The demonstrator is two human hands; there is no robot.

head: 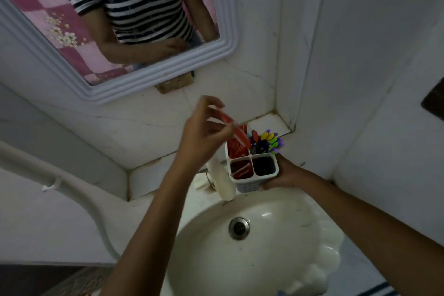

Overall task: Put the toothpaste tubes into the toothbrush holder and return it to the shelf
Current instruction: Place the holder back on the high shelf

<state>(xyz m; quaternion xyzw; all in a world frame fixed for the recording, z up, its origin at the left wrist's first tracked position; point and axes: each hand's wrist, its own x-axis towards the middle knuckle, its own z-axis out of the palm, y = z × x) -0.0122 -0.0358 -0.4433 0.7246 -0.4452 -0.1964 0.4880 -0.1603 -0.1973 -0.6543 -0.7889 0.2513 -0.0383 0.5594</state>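
My right hand (286, 175) grips a white toothbrush holder (249, 184) with a lattice wall and four compartments, held above the back rim of the sink. My left hand (204, 134) pinches a red toothpaste tube (236, 131) that slants down into the back left compartment. Red tubes (240, 169) also lie in the front left compartment. Several coloured toothbrushes (270, 140) stand in the back right compartment. The front right compartment looks dark.
A white sink (276, 247) with a metal drain (239, 228) lies below. A white tap (222, 180) stands just left of the holder. A tiled ledge (269, 125) runs behind, in the wall corner. A white-framed mirror (153, 79) hangs above left.
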